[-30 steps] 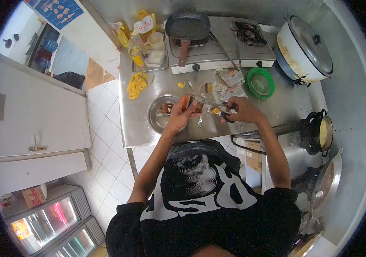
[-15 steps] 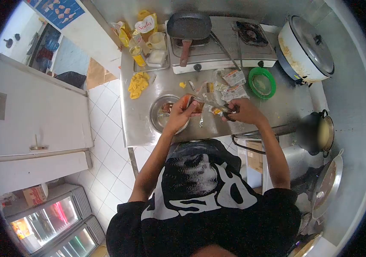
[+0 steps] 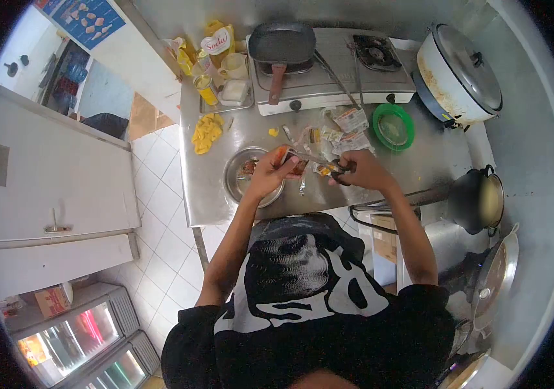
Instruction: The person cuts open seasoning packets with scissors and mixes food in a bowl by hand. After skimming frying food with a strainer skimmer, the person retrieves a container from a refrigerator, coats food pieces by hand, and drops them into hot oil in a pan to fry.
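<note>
My right hand (image 3: pixel 362 170) is closed round the dark handles of a pair of scissors (image 3: pixel 318 159), whose metal blades point left towards my other hand. My left hand (image 3: pixel 270 175) pinches a reddish-orange piece (image 3: pixel 283 153) at the blade tips; whether it is food or a packet I cannot tell. Part of it is hidden by my fingers. Below the left hand stands a metal bowl (image 3: pixel 230 188) with reddish-brown pieces in it, partly covered by the hand and wrist. A small shiny strip (image 3: pixel 302 187) lies beside the bowl.
Torn wrappers (image 3: pixel 353 122) lie behind my hands, near a green-rimmed strainer (image 3: pixel 394 127). A gas stove (image 3: pixel 338 81) with a square pan (image 3: pixel 282 43) stands at the back. A yellow cloth (image 3: pixel 207 133) and a tray of containers (image 3: pixel 251 97) are left; a large pot (image 3: pixel 449 78) is right.
The view has shifted slightly. Both hands stay in nearly the same place, still holding the scissors and the reddish-orange piece; less reddish-brown shows in the bowl beside my left hand.
</note>
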Available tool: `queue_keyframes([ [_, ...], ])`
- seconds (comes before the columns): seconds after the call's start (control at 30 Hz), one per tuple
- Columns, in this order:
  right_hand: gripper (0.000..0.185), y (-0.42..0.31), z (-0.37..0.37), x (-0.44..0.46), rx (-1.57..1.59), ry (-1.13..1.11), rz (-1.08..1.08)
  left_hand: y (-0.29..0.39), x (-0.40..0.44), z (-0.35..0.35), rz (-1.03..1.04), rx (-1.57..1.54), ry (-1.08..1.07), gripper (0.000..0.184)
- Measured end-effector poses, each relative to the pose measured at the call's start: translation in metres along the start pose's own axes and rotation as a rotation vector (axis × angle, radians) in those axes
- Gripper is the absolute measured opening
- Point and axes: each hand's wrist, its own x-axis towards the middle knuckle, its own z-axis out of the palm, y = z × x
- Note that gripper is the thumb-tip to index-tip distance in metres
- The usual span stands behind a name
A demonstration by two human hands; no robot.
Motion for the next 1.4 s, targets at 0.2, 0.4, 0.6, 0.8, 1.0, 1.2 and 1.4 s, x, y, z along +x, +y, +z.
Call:
queue_keyframes([
  [0.2, 0.038, 0.003, -0.002, 0.001, -0.061, 0.026, -0.054, -0.006, 0.004, -0.002, -0.021, -0.016, -0.083, 0.023],
  [0.4, 0.034, 0.001, -0.007, 0.000, -0.055, 0.003, -0.027, 0.001, 0.005, 0.004, -0.037, -0.015, -0.096, 0.024],
  [0.6, 0.038, -0.006, -0.013, -0.001, -0.065, 0.012, 0.006, 0.001, 0.011, 0.009, -0.040, 0.034, -0.127, 0.026],
  [0.8, 0.036, -0.003, -0.018, -0.007, -0.027, 0.053, -0.016, -0.007, 0.025, 0.016, -0.087, 0.084, -0.244, 0.027],
  [1.0, 0.032, 0.018, -0.029, -0.013, -0.015, 0.048, 0.078, -0.009, 0.045, 0.032, -0.101, 0.121, -0.338, 0.027],
  [1.2, 0.036, 0.043, -0.045, -0.020, -0.095, 0.179, 0.094, -0.012, 0.059, 0.055, 0.019, 0.118, -0.327, 0.023],
  [1.4, 0.032, 0.156, 0.005, -0.011, -0.358, 0.334, 0.254, -0.031, 0.055, 0.052, 0.070, 0.061, -0.234, 0.021],
])
